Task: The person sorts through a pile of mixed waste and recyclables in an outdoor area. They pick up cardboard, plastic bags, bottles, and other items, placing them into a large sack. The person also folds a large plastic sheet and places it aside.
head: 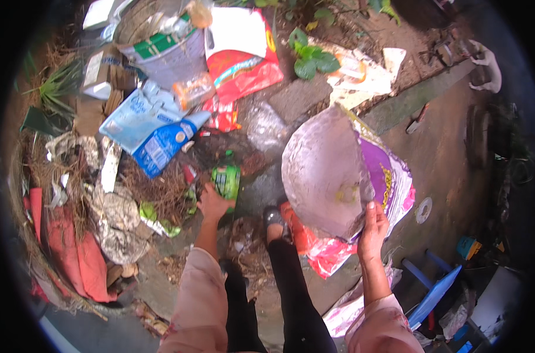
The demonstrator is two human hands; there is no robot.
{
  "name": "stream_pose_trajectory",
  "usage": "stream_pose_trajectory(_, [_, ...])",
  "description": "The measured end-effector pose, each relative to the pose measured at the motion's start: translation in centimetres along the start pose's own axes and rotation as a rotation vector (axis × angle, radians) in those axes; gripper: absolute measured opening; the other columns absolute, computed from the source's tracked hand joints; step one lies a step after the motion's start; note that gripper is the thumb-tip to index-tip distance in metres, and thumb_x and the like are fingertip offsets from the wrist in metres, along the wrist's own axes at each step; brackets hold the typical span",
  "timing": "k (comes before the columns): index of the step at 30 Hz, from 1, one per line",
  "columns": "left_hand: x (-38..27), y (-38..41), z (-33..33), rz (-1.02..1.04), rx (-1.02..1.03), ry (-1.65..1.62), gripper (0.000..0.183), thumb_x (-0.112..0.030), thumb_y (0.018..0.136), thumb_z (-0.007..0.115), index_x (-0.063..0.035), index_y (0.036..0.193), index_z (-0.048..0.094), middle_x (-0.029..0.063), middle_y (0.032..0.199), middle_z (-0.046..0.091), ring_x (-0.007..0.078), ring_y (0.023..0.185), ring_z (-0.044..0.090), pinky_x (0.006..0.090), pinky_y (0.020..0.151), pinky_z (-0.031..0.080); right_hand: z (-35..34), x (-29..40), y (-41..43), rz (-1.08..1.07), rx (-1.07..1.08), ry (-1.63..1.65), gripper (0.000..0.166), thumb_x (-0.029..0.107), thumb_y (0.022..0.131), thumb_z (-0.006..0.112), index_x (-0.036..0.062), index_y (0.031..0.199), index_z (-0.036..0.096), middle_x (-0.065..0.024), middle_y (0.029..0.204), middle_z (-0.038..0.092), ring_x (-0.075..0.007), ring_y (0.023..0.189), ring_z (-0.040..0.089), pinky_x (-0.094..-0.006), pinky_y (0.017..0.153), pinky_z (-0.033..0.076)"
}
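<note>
My right hand [373, 227] grips the rim of a large open woven sack [329, 172], purple and white outside and pale inside. My left hand [214, 203] reaches down to a green plastic bottle [226, 181] on the ground, its fingers at the bottle's lower left side; whether they grip it is hard to tell. Left of the bottle lie dry brown twigs [161, 189] and a blue plastic packet [161, 148]. A crumpled clear plastic bag [265, 125] lies above it. Red plastic [324, 256] shows under the sack.
A round bin [170, 61] with litter stands at the top left, beside a red and white bag [241, 48]. Red cloth [77, 256] lies at the lower left. A concrete edge [417, 97] runs across the upper right, with a white animal [488, 68] near it. A blue stool [435, 295] is lower right.
</note>
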State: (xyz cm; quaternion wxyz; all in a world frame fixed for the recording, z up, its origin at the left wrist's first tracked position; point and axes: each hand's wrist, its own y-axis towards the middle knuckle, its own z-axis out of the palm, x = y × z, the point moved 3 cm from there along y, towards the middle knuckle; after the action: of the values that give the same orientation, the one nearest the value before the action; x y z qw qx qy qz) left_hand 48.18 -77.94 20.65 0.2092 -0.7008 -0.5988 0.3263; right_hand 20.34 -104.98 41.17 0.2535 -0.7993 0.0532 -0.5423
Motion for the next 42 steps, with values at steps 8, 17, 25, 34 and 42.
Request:
stream_pose_trajectory(8, [-12.4, -9.8, -8.6, 0.309, 0.772, -0.817, 0.058, -0.028, 0.072, 0.067, -0.0074, 0.123, 0.047, 0.0107, 0.107, 0.059, 0.0206, 0.109, 0.053, 0.0358, 0.096, 0.037, -1.2, 1.2, -0.4, -0.001, -0.102, -0.024, 0.045, 0.028, 0.093, 0.057, -0.0062, 0.122, 0.051, -0.0037, 0.09, 0.059, -0.0082, 0.079, 0.048, -0.0226, 0.072, 0.041])
stream_pose_trajectory(17, [-31.8, -17.0, 0.2, 1.03, 0.138, -0.315, 0.031, -0.03, 0.082, 0.064, -0.0063, 0.102, 0.064, 0.0201, 0.095, 0.063, 0.0367, 0.086, 0.061, 0.0393, 0.077, 0.048, -6.5, 5.5, -0.7, -0.006, -0.122, 0.02, 0.042, 0.027, 0.094, 0.054, -0.0045, 0.122, 0.051, 0.0027, 0.076, 0.053, -0.0037, 0.067, 0.043, -0.02, 0.058, 0.035])
stream_pose_trajectory(25, [-34.8, -2.1, -3.7, 0.987, -0.211, -0.124, 0.022, -0.021, 0.084, 0.058, -0.0001, 0.076, 0.06, 0.0218, 0.078, 0.061, 0.0376, 0.075, 0.061, 0.0463, 0.066, 0.047, -4.2, 4.5, 3.8, -0.081, -0.263, 0.126, 0.034, 0.023, 0.096, 0.052, -0.0043, 0.116, 0.055, 0.0024, 0.08, 0.054, -0.0046, 0.069, 0.042, -0.0202, 0.06, 0.036])
stream_pose_trajectory(34, [-52.9, 12.3, 1.8, 1.2, -0.163, 0.227, 0.078, -0.025, 0.074, 0.07, 0.0011, 0.137, 0.033, 0.0201, 0.144, 0.032, 0.0319, 0.135, 0.029, 0.0396, 0.11, 0.026, 1.6, 1.7, 10.2, -0.011, -0.316, 0.05, 0.028, 0.022, 0.097, 0.047, -0.0035, 0.109, 0.054, -0.0024, 0.089, 0.057, -0.0083, 0.08, 0.048, -0.0226, 0.075, 0.04])
stream_pose_trajectory(42, [-59.3, 15.6, 7.2, 1.011, -0.105, 0.639, 0.104, -0.033, 0.053, 0.083, -0.0014, 0.138, 0.031, 0.0181, 0.138, 0.036, 0.0297, 0.129, 0.036, 0.0435, 0.106, 0.028, -1.1, -1.2, 13.2, -0.126, -0.548, 0.161, 0.028, 0.024, 0.098, 0.047, -0.0016, 0.103, 0.055, -0.0008, 0.086, 0.054, -0.0066, 0.077, 0.045, -0.0215, 0.068, 0.038])
